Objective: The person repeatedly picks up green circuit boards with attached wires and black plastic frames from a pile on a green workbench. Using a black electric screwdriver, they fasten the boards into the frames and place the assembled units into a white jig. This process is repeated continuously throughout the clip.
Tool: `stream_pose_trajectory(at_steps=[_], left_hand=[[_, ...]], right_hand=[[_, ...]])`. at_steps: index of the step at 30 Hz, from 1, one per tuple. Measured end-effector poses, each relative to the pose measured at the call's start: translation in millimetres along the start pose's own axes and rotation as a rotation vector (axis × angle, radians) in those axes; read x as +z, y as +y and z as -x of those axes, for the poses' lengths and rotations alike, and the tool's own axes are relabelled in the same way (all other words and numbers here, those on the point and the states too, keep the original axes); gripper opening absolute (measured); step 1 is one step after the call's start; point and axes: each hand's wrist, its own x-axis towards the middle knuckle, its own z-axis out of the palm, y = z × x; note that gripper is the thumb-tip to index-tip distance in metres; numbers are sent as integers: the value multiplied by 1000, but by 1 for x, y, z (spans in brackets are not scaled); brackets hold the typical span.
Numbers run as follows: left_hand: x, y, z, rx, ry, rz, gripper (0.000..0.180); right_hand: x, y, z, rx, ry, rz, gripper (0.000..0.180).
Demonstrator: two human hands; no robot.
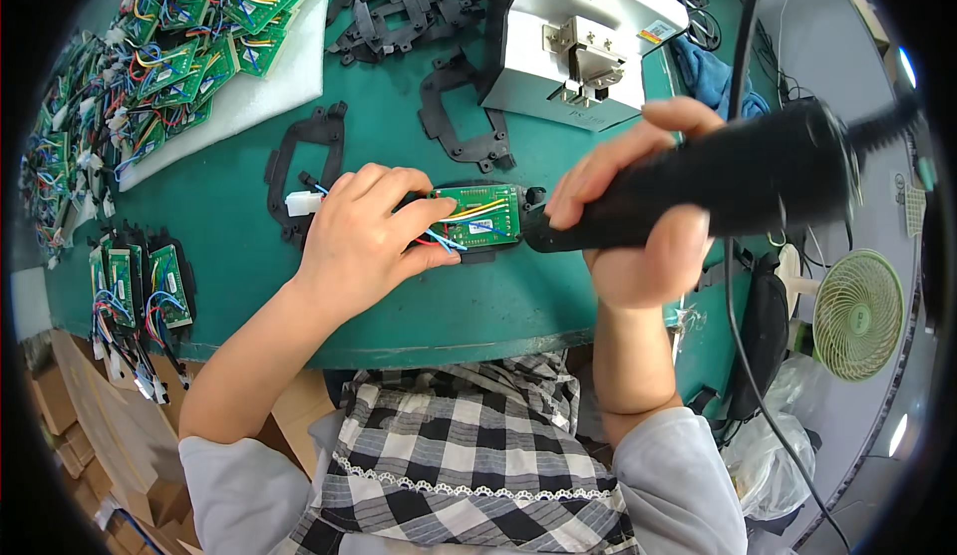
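Green surface (399,296), curved near edge. White benchtop machine (583,41) at the far side, foam sheet (289,76) of wired green boards (199,26) far left, loose black plastic frames (399,11) between them, small green fan (857,314) off to the right.

Right hand (638,211): closed in a full fist round a black powered screwdriver (728,188), cord running up and away. Tool's long axis lies near horizontal, tip pointing left.

Left hand (364,241): palm down, fingers partly curled, pinning the left end of a small green circuit board (480,216) seated in a black frame (309,171) near the surface's front edge.

Key relation: board sits between the hands, driver tip touching or just beside its right edge. Left hand is on it; right reaches it only through the tool.
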Motion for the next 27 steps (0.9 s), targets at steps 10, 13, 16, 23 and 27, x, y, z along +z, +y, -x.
stream_pose_trajectory(at_steps=[10, 13, 16, 23, 27], left_hand=[[1, 4, -2, -35, 79, 4, 46], [0, 3, -1, -5, 81, -29, 46], [-1, 2, 1, 3, 93, -49, 45], [-2, 1, 4, 11, 77, -62, 39], [2, -2, 8, 14, 90, -67, 36]], right_hand=[[-22, -14, -101, -388, 386, 59, 57], [-15, -10, -106, -386, 392, 127, 59], [-11, -8, -105, -359, 372, 184, 61], [13, -8, -70, -130, 226, 22, 66], [55, -15, -55, -25, 88, -365, 63]])
